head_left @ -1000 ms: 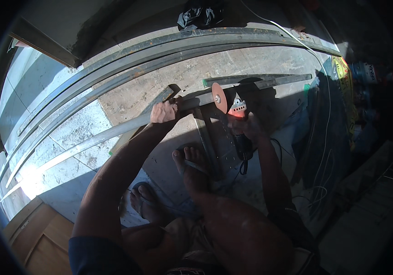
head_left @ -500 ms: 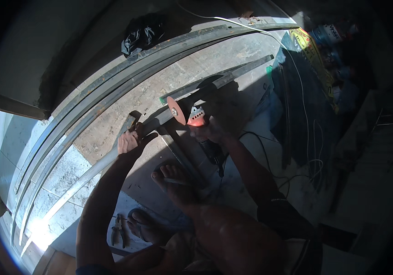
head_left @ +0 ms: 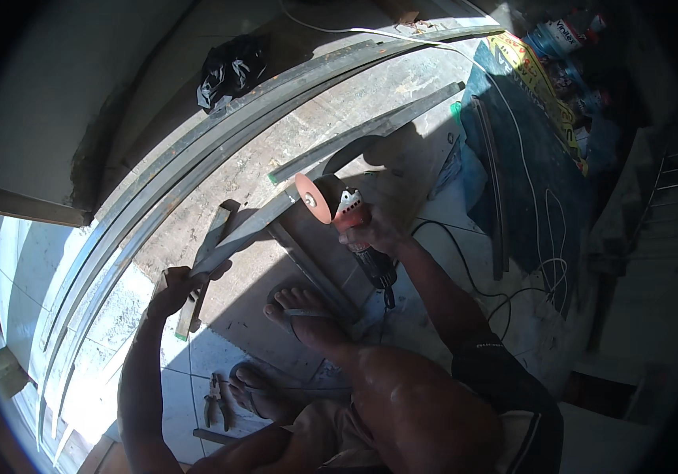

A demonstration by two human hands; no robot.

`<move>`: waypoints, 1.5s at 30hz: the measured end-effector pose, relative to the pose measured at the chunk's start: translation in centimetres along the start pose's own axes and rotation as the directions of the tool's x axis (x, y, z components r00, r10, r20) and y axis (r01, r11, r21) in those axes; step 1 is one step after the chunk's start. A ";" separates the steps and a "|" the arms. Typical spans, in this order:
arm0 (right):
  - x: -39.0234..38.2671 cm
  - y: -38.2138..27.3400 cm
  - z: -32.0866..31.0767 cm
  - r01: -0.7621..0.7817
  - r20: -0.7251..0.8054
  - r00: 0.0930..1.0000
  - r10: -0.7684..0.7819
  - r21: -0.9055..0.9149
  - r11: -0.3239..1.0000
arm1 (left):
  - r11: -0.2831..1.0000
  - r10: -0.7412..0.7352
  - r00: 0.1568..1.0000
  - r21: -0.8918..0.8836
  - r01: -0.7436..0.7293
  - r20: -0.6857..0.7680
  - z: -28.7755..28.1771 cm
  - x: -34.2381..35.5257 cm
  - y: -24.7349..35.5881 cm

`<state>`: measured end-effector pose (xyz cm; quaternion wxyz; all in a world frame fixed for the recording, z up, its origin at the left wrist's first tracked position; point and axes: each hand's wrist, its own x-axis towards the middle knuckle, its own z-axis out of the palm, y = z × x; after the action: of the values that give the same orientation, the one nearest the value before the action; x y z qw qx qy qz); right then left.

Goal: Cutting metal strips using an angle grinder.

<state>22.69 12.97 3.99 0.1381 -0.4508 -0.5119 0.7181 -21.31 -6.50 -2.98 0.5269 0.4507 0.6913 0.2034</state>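
Note:
My right hand (head_left: pixel 377 235) is wrapped round the body of a red and black angle grinder (head_left: pixel 352 212). The grinder's reddish cutting disc (head_left: pixel 308 194) stands by the upper end of a long grey metal bar (head_left: pixel 250 227); whether they touch I cannot tell. My left hand (head_left: pixel 175 291) is closed round that bar farther down, left of my feet. Short metal pieces lie under and beside the bar: one piece (head_left: pixel 211 237) near my left hand, another piece (head_left: pixel 307 265) running toward my foot. A third length (head_left: pixel 371 130) rests beyond the disc.
Long metal bars (head_left: pixel 157 193) curve across the far left, with a black plastic bag (head_left: pixel 231 71) behind them. Pliers (head_left: pixel 215 403) lie beside my sandalled feet (head_left: pixel 303 312). A black cord (head_left: pixel 453 251) and a white cable (head_left: pixel 522 166) cross the right side, near a blue sheet (head_left: pixel 505 150).
My left hand has moved down and left, away from the disc, still on the bar. The grinder has shifted slightly right and stays in my right hand. The picture is brighter.

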 end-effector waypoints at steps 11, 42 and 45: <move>-4.2 -4.9 -5.1 -0.077 0.233 0.966 0.110 -0.146 0.986 | 0.755 0.364 0.859 0.654 -0.046 -0.360 5.8 -8.0 -1.7; 4.5 -12.3 -1.7 0.011 0.298 0.839 0.454 -0.846 0.534 | 0.659 0.481 0.814 0.746 -0.092 -0.325 6.6 -9.0 -6.5; 4.6 -12.0 -1.9 -0.011 0.273 0.843 0.464 -0.853 0.522 | 0.701 0.403 0.861 0.710 -0.073 -0.309 6.5 -9.0 -6.3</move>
<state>18.49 22.48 11.85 -0.3210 -0.3410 -0.7346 0.4910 -17.59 -18.52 -5.21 0.1230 0.6401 0.7513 0.1033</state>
